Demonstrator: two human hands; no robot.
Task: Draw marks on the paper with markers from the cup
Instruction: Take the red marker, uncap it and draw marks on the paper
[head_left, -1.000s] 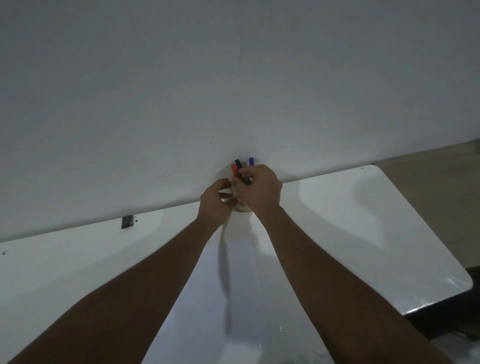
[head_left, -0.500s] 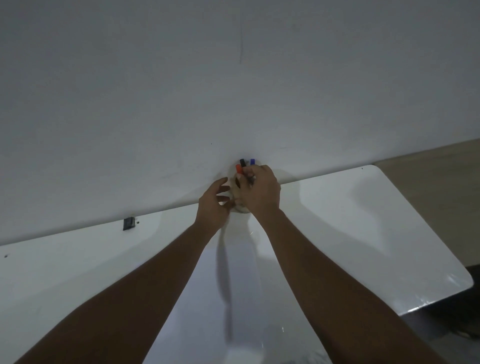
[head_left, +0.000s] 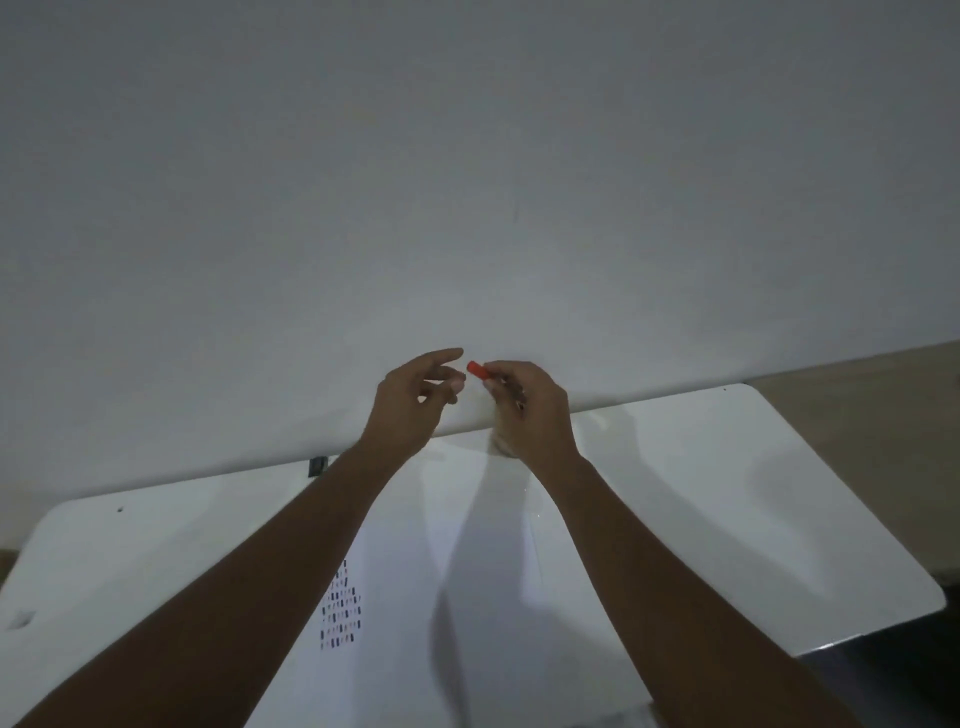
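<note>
A grey wall fills the upper half of the view. Below it, a white table runs from lower left to upper right, its far edge against the wall. A sheet of paper lies flat on the table between the two forearms; rows of short coloured marks sit near its left edge, partly behind the left forearm.

The right hand is raised above the far table edge, fingers closed around a marker. Only the red cap end shows — the rest of the barrel is hidden inside the fist. The long axis tilts, with the red end pointing up and to the left, toward the left hand.

The left hand is just beside the red end, not touching it, fingers loosely spread and holding nothing.

The cup stands on the table at the wall, mostly hidden behind the right hand — only a pale blurred sliver shows.

A small dark object sits at the table's far edge, left of the hands.
</note>
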